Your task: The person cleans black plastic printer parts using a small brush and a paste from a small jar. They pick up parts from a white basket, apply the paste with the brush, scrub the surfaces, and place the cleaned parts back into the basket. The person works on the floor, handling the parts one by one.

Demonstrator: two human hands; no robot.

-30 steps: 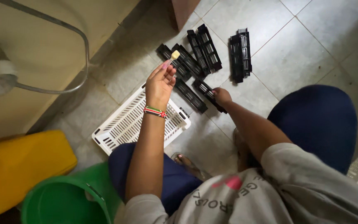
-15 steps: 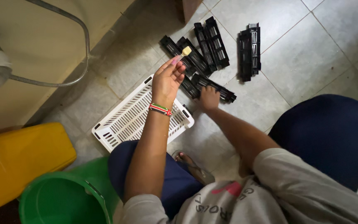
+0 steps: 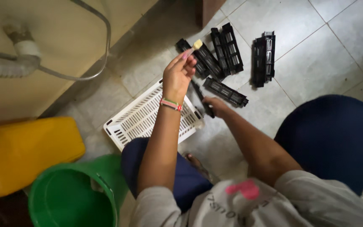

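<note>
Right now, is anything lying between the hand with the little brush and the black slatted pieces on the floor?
Nothing visible. The left hand holds a small brush raised above the black slatted pieces, with only open air beneath. The right hand already grips one black piece beside the white tray.

A home washing area: grey tiled floor, a corrugated drain hose on the wall, green bucket, yellow jerrycan.

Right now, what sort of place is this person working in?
Probably a home washing or utility corner: grey floor tiles, a green bucket beside a yellow jerrycan, and a corrugated drain hose on the wall.
</note>
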